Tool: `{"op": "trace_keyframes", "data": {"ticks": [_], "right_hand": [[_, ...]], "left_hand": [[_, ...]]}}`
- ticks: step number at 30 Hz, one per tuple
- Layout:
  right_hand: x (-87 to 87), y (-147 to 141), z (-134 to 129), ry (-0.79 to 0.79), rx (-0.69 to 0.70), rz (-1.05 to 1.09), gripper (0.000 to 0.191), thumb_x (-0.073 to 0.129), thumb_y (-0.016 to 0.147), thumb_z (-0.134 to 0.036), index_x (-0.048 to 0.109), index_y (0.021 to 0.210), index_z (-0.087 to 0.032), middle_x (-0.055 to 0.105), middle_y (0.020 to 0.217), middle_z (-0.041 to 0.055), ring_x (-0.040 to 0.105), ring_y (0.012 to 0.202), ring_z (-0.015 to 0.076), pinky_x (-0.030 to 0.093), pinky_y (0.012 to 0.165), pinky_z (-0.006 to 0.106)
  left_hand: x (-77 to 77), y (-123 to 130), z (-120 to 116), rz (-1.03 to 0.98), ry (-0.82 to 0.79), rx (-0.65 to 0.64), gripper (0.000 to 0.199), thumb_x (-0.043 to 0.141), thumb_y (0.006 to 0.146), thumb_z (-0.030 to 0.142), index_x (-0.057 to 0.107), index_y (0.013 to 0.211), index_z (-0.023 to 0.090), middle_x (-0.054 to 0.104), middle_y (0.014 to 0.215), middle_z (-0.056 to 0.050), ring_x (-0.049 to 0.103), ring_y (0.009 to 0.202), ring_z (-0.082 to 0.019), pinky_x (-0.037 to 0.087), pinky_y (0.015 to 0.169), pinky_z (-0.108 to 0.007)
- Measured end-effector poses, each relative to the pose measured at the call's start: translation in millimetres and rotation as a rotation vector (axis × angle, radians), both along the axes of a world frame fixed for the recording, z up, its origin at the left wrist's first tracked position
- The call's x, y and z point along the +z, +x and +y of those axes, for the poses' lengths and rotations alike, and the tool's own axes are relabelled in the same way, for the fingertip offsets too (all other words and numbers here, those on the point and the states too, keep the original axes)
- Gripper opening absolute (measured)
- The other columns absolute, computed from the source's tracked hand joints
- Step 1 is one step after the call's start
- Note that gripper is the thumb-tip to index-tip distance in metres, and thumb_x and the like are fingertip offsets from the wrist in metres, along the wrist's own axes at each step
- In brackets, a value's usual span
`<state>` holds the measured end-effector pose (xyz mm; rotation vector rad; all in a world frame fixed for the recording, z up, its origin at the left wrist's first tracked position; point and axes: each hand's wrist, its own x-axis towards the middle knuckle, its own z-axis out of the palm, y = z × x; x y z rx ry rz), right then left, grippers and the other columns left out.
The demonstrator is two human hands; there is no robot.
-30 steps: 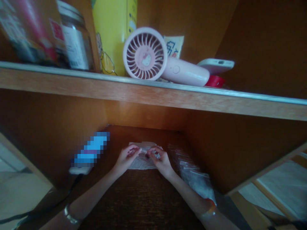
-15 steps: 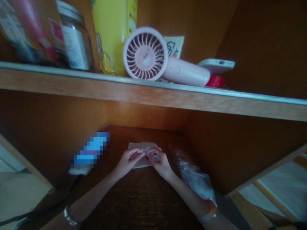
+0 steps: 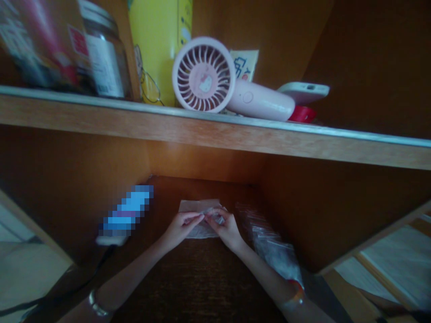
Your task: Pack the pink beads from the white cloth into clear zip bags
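Note:
Both hands meet at the centre over a whitish sheet (image 3: 203, 231) lying on the dark wooden desk (image 3: 198, 278). My left hand (image 3: 180, 229) has thumb and index finger pinched together at the edge of a small clear plastic bag (image 3: 209, 211). From the other side, my right hand (image 3: 228, 229) grips the same crinkled plastic, its fingers curled round it. What the bag contains, if anything, is too small to make out. Right of my right forearm lies an overlapping row of clear zip bags (image 3: 278, 258).
A phone (image 3: 128, 213) with a blurred screen leans at the left, a dark cable (image 3: 101, 262) running from it. Above, a shelf edge (image 3: 215, 132) crosses the view, carrying a pink handheld fan (image 3: 205, 75), a jar (image 3: 106, 58) and a white device (image 3: 305, 91).
The plastic between my fingers has shifted slightly, and less of it shows by my left hand. The sheet beneath looks a little different in outline. My arms stay almost still.

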<state>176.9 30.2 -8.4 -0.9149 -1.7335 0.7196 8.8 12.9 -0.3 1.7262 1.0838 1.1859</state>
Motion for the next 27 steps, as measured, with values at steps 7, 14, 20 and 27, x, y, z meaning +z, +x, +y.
{"op": "trace_keyframes", "data": {"ticks": [7,14,20,27], "right_hand": [[-1.8,1,-2,0.066,0.061,-0.099,0.014,0.053,0.084,-0.028,0.065,0.083,-0.021,0.066,0.082,0.0026,0.060,0.080,0.0170,0.048,0.076,0.031],[4.1,-1,-5,0.140,0.056,-0.130,0.015,0.051,0.085,-0.025,0.064,0.079,-0.019,0.066,0.086,0.0045,0.060,0.085,0.0183,0.047,0.080,0.033],[-0.8,-1,-4,0.081,0.046,-0.049,0.015,0.055,0.082,-0.028,0.063,0.074,-0.018,0.063,0.074,0.0029,0.058,0.071,0.0154,0.046,0.068,0.028],[1.1,-2,-4,0.116,-0.058,-0.076,0.041,0.057,0.083,-0.037,0.049,0.047,-0.018,0.047,0.052,-0.0026,0.045,0.061,0.0122,0.038,0.064,0.025]], "left_hand": [[-5.0,0,0,-0.004,0.086,0.049,0.020,0.058,0.081,0.032,0.072,0.091,0.020,0.072,0.092,-0.005,0.067,0.085,-0.021,0.052,0.078,-0.031],[-13.2,0,2,0.128,0.257,0.046,0.022,0.053,0.087,0.030,0.069,0.096,0.020,0.071,0.098,-0.005,0.066,0.089,-0.018,0.051,0.083,-0.029],[-6.8,0,-1,0.228,0.319,0.125,0.022,0.052,0.088,0.031,0.069,0.082,0.017,0.070,0.078,-0.002,0.064,0.071,-0.014,0.048,0.068,-0.023],[0.0,1,-5,0.228,0.338,0.159,0.024,0.051,0.088,0.032,0.067,0.076,0.017,0.069,0.071,-0.001,0.063,0.065,-0.012,0.046,0.062,-0.022]]}}
